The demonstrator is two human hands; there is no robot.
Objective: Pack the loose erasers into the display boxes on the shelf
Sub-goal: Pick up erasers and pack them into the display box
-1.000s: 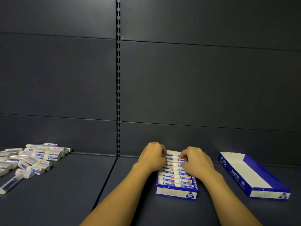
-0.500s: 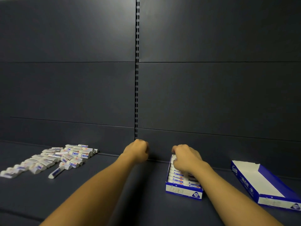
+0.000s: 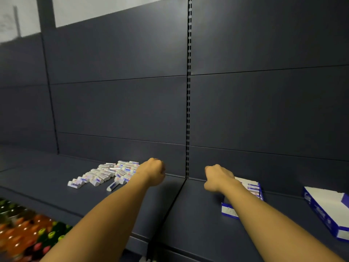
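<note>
Step in hand (judged): fetch more loose erasers from the pile for packing.
Loose erasers [image 3: 105, 175]: heap on the shelf [image 3: 198, 220], centre-left of frame, white with blue-and-red sleeves, lying at mixed angles; one lies apart at the near edge.
Filled display box [image 3: 253, 188]: lower right of centre, blue and white, erasers in rows; most of it hidden behind the right forearm.
Empty display box [image 3: 326, 207]: far right edge, white interior showing, well apart from the pile.
Method note: take a small batch that all face one way, since mixed angles will not sit in rows; the empty box looks like the next target, and bringing it nearer the pile would shorten each carry.
Left hand [image 3: 154, 172]: fingers curled into a loose fist, just beside the right end of the pile; seen from the back, so cannot tell whether it touches or has hold of an eraser.
Right hand [image 3: 219, 178]: fingers curled under, at the left far corner of the filled box; nothing visibly held, contact with the box unclear.
Other: colourful bottles [image 3: 24, 233], blurred, lower left.
</note>
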